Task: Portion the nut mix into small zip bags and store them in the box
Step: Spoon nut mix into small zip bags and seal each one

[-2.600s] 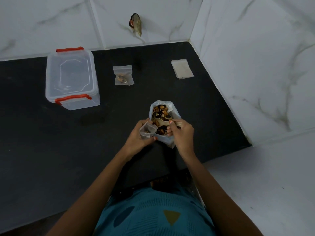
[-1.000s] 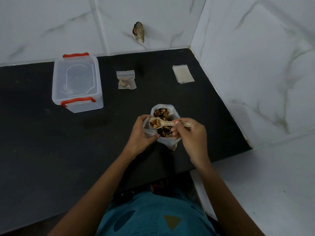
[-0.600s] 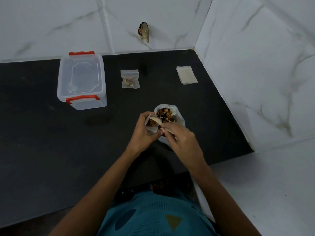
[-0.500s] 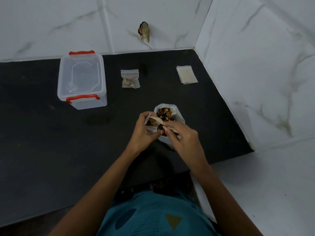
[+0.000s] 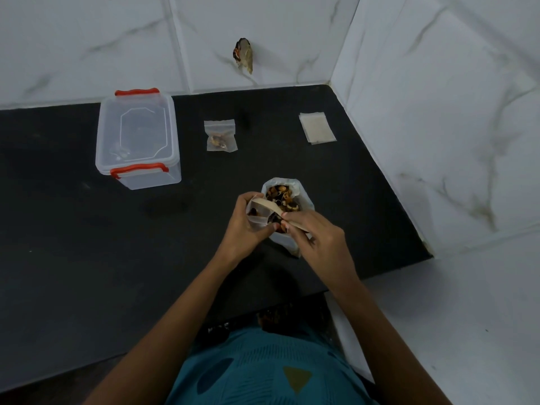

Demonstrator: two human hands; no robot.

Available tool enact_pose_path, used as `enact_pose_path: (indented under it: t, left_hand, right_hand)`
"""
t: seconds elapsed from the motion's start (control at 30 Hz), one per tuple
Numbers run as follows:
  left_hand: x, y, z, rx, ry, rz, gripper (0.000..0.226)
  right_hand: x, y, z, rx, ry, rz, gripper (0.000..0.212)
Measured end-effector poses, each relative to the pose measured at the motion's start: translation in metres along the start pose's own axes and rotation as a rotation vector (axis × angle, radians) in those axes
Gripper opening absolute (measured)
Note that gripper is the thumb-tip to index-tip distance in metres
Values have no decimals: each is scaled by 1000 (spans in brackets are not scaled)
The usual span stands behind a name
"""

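My left hand (image 5: pixel 244 226) holds a small clear zip bag (image 5: pixel 257 216) open, right beside the big bag of nut mix (image 5: pixel 287 197) on the black counter. My right hand (image 5: pixel 315 238) grips a pale wooden spoon (image 5: pixel 267 206) whose bowl is tipped into the small bag's mouth. A few dark nuts show inside the small bag. One filled small zip bag (image 5: pixel 220 135) lies farther back on the counter. The clear box with red latches (image 5: pixel 137 138) stands at the back left with its lid on.
A flat stack of unused zip bags (image 5: pixel 317 127) lies at the back right near the marble wall. The counter's front edge (image 5: pixel 380 273) ends just right of my right arm. A small object (image 5: pixel 243 55) hangs on the back wall.
My right hand lifted the loaded spoon from the nut mix bag and swung it left, tipping it into the small bag that my left hand holds.
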State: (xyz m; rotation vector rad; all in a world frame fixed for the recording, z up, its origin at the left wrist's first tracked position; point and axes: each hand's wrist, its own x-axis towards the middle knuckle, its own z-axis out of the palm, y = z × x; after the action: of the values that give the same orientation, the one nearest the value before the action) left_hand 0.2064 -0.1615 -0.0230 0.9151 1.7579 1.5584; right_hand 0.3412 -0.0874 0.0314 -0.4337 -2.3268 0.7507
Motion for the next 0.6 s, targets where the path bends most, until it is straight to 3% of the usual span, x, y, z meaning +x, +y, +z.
enact_pose_path:
  t: [0.1, 0.23, 0.37, 0.5, 0.6]
  left_hand:
    - [0, 3, 1, -3, -2, -11, 55]
    - [-1, 4, -1, -18, -2, -27, 55]
    - [-1, -2, -3, 16, -14, -21, 56]
    - [-5, -14, -11, 42, -28, -21, 53]
    - [-9, -23, -17, 45, -55, -67, 54]
  right_hand:
    - [0, 0, -1, 99, 21, 97, 22]
    - [4, -4, -5, 343, 133, 475, 12]
    - [10, -1, -10, 488, 218, 603, 10]
    - [9, 11, -13, 391, 267, 637, 7]
    - [3, 25, -6, 247, 185, 682, 10]
